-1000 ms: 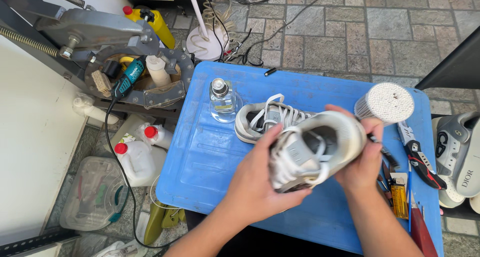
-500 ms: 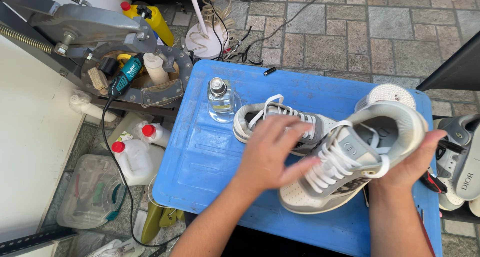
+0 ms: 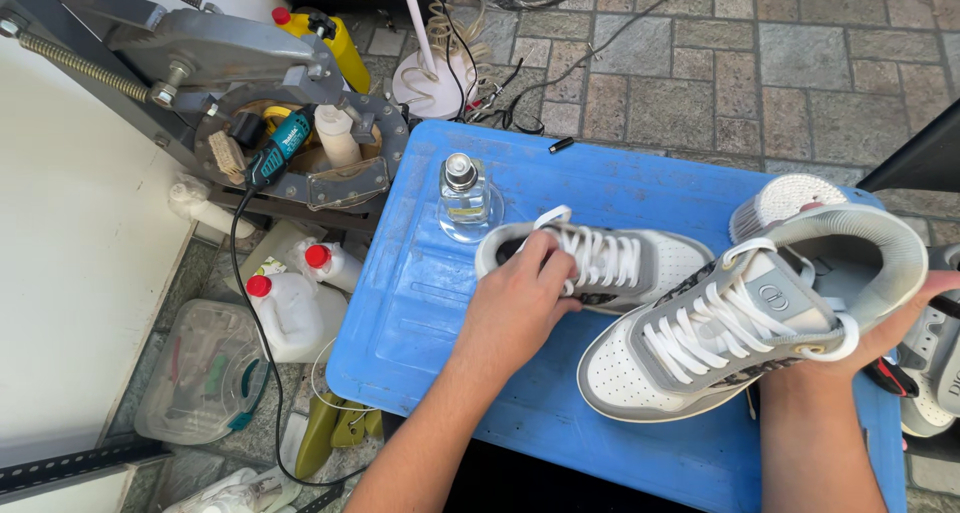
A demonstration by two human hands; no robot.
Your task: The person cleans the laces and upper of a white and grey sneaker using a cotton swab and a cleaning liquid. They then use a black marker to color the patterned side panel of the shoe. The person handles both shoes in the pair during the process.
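We hold the light, stiff-soled right shoe [image 3: 745, 323] at its heel, right hand [image 3: 905, 323] clamped, while our left hand [image 3: 520, 298] closes on the soft collar of the left shoe [image 3: 610, 263] on the table [image 3: 420, 303].

Outdoor shoe-repair workshop: paving stones [image 3: 800, 63], metal press [image 3: 240, 63], solvent jugs [image 3: 290, 313].

Left forearm bare, reaching up from the bottom edge, left hand [image 3: 517, 308] palm down with fingers [image 3: 556, 269] curled and closed around something beneath. Right forearm rising along the right edge, right hand [image 3: 885, 333] cupped palm up, gripping from below. Only a thumb tip and finger edge showing at far right.
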